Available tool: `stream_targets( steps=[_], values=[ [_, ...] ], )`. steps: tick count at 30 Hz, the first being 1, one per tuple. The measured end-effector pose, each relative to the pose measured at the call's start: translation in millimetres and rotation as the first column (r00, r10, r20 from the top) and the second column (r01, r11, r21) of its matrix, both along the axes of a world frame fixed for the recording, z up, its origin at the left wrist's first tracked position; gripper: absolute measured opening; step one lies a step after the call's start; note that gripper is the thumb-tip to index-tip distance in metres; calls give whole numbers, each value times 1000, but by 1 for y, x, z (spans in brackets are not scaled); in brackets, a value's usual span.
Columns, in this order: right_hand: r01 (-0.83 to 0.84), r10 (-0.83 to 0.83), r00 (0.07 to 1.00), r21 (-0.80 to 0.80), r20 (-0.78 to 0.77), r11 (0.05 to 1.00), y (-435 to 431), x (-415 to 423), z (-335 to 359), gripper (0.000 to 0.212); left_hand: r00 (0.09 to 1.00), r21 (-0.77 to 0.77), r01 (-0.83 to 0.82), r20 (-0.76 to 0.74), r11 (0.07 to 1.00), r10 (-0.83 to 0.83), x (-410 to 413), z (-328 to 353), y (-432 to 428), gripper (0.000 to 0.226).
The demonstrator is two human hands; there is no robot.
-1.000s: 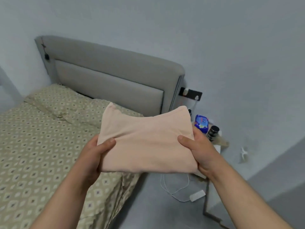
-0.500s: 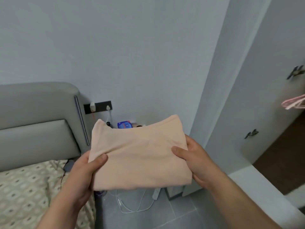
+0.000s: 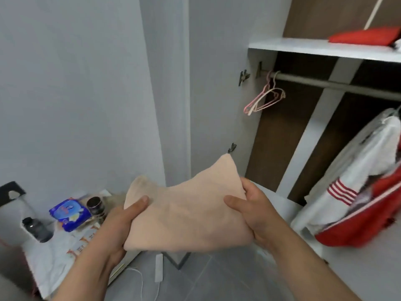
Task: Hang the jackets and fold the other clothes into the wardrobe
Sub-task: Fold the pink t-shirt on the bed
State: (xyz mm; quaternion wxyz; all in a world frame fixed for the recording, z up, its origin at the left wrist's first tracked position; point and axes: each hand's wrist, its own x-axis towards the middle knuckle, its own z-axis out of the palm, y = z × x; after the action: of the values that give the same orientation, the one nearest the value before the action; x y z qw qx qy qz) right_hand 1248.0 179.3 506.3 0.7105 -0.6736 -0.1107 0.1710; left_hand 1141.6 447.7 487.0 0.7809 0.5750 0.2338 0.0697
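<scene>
Folded peach garment (image 3: pixel 184 211) in air, in front of open wardrobe (image 3: pixel 303 48). My left hand (image 3: pixel 117 227) and right hand (image 3: pixel 251 213) grasp its side edges, thumbs on top. Probably light, soft, floppy; best supported underneath so fold holds.

peach cloth (image 3: pixel 186 211) held before the open wardrobe (image 3: pixel 280 135)

we see the peach cloth folded flat, sagging a little, held in the air. the left hand (image 3: pixel 115 233) grips its left edge and the right hand (image 3: pixel 256 213) its right edge, thumbs on top. the wardrobe stands open behind it. on its rail (image 3: pixel 325 83) hang bare pink hangers (image 3: pixel 264 98) at the left end and a white and red jacket (image 3: pixel 355 177) in a clear cover further right. a folded red cloth (image 3: pixel 364 35) lies on the shelf (image 3: pixel 303 47) above.
</scene>
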Motion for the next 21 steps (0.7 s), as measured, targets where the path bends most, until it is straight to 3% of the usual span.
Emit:
stream_targets(
  steps=[5, 9, 16, 18, 21],
  values=[
    [214, -213, 977, -60, 18, 975, -66, 28, 7, 38, 990, 76, 123, 56, 989, -128, 75, 13, -54, 42],
    [349, -352, 936, -149, 2, 925, -117, 58, 20, 31, 976, 108, 168, 125, 980, -181, 126, 31, -102, 29],
    [461, -432, 884, -185, 179, 868, -189, 117, 71, 31, 936, 116, 203, 269, 972, -228, 202, 85, -181, 28],
    [464, -417, 878, -203, 235, 862, -201, 130, 90, 38, 921, 116, 212, 307, 971, -237, 219, 102, -194, 29],
    [469, -385, 853, -192, 352, 862, -216, 147, 120, 70, 891, 137, 239, 363, 961, -274, 245, 129, -205, 31]
  ],
)
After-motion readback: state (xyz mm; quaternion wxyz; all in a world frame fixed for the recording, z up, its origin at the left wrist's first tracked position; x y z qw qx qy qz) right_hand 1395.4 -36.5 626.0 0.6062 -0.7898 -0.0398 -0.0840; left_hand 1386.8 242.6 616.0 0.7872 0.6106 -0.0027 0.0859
